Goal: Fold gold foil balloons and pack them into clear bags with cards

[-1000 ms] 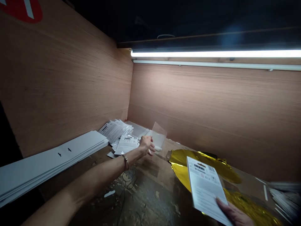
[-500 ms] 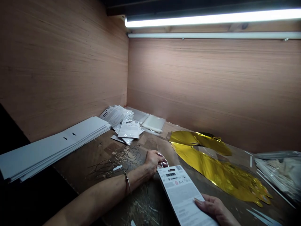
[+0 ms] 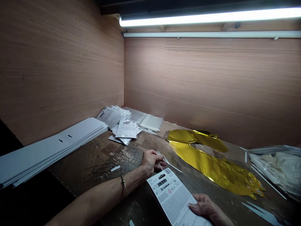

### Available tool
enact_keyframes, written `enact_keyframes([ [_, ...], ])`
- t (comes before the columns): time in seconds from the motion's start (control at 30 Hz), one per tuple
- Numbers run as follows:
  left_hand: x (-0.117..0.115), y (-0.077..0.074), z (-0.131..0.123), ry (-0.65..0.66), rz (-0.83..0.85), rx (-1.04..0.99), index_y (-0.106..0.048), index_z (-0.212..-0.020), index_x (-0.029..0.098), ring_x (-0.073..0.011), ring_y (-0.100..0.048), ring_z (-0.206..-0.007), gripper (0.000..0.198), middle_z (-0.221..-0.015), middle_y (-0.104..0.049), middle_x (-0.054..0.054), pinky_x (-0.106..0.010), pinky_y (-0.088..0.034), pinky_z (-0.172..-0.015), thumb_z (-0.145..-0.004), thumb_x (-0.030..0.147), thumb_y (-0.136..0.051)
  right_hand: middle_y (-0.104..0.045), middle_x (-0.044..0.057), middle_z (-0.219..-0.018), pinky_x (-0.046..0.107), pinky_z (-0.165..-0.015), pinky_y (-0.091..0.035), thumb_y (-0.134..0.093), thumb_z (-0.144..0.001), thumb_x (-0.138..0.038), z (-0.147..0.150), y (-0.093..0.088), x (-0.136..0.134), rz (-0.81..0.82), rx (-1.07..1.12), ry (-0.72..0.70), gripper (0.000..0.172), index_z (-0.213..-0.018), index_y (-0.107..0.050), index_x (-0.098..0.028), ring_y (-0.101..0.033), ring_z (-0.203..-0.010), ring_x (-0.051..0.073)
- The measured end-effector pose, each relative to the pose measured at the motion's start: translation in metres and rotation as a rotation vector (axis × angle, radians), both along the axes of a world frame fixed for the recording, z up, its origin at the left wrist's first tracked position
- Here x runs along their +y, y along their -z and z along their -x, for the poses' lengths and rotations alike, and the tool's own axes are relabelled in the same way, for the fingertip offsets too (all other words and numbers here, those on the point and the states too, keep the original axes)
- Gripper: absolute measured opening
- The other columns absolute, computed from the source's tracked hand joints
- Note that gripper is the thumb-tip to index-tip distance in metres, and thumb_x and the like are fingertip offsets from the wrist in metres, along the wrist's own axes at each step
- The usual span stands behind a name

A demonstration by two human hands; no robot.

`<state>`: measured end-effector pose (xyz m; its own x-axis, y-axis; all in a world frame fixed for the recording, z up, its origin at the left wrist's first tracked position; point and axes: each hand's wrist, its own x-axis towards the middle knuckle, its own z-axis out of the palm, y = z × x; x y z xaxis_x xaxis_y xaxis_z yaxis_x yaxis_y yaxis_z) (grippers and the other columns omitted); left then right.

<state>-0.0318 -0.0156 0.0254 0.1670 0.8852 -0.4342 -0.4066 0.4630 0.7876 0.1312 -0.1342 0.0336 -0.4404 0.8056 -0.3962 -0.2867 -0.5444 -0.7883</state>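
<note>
My right hand [image 3: 204, 208] grips a white printed card pack [image 3: 169, 194] by its right edge, thumb on the printed face. The pack is tilted, and a dark hang slot shows near its top edge. Just beyond that edge my left hand [image 3: 151, 161] is closed, pinching a thin, shiny, clear-white strip [image 3: 169, 163] between thumb and fingers. One end of the strip stretches to the right above the table. Whether the strip still touches the pack cannot be made out.
A gold foil balloon [image 3: 199, 160] lies flat on the right. White cards [image 3: 58, 147] are stacked at left. Finished-looking packs [image 3: 126, 128] and clear bags [image 3: 151, 122] lie at the back. A plastic bag [image 3: 279, 166] with pale contents sits far right. Small white scraps [image 3: 261, 212] lie nearby.
The clear strip, looped at the pack's top edge before, now extends straighter from my left fingers. The pack in my right hand has shifted left and slightly down, away from the left fingers.
</note>
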Motion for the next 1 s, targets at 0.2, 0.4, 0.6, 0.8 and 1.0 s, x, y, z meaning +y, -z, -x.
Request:
enact_keyframes([
  [0.2,-0.009,-0.010,0.008,0.030,-0.009,0.032,-0.042,-0.052,0.012,-0.0131,-0.053,-0.038,0.019,-0.043,-0.054,-0.002,-0.019,-0.038,-0.034,-0.056,0.004,-0.059,-0.060,0.010,-0.054,0.027,-0.052,-0.043,-0.058,-0.057,-0.020,-0.002,-0.002,0.008,0.030,-0.040,0.072,0.021,-0.069,-0.063,-0.005,-0.059,-0.054,0.020],
  [0.4,-0.020,-0.016,0.024,-0.032,-0.039,0.041,-0.044,-0.054,0.012,-0.0093,-0.048,-0.034,0.014,-0.050,-0.058,-0.004,-0.017,-0.032,-0.030,-0.065,0.014,-0.052,-0.060,0.006,-0.049,0.023,-0.044,-0.041,-0.064,-0.054,-0.020,-0.001,-0.001,0.010,0.021,-0.148,0.290,0.014,-0.060,-0.062,-0.008,-0.055,-0.044,0.015],
  [0.6,-0.027,-0.016,0.027,-0.146,-0.076,0.032,-0.042,-0.054,0.013,-0.0052,-0.042,-0.030,0.018,-0.049,-0.057,-0.003,-0.013,-0.021,-0.029,-0.065,0.020,-0.054,-0.063,0.006,-0.054,0.026,-0.049,-0.043,-0.065,-0.050,-0.023,0.018,-0.006,0.008,-0.034,-0.197,0.458,0.020,-0.065,-0.064,-0.010,-0.057,-0.050,0.017],
  [0.8,-0.031,-0.019,0.031,-0.158,-0.019,0.015,-0.040,-0.057,0.014,-0.0118,-0.052,-0.037,0.019,-0.050,-0.056,-0.003,-0.016,-0.029,-0.031,-0.065,0.022,-0.054,-0.063,0.005,-0.053,0.026,-0.047,-0.043,-0.065,-0.051,-0.023,0.017,-0.009,0.006,-0.005,-0.202,0.410,0.019,-0.065,-0.064,-0.010,-0.057,-0.049,0.018],
  [1.0,-0.037,-0.019,0.025,-0.176,-0.029,-0.038,-0.039,-0.055,0.014,-0.0098,-0.049,-0.036,0.024,-0.047,-0.052,0.001,-0.015,-0.028,-0.030,-0.061,0.028,-0.059,-0.064,0.005,-0.057,0.028,-0.052,-0.044,-0.066,-0.052,-0.023,0.018,-0.004,0.005,-0.005,-0.167,0.471,0.016,-0.063,-0.062,-0.012,-0.058,-0.053,0.019],
])
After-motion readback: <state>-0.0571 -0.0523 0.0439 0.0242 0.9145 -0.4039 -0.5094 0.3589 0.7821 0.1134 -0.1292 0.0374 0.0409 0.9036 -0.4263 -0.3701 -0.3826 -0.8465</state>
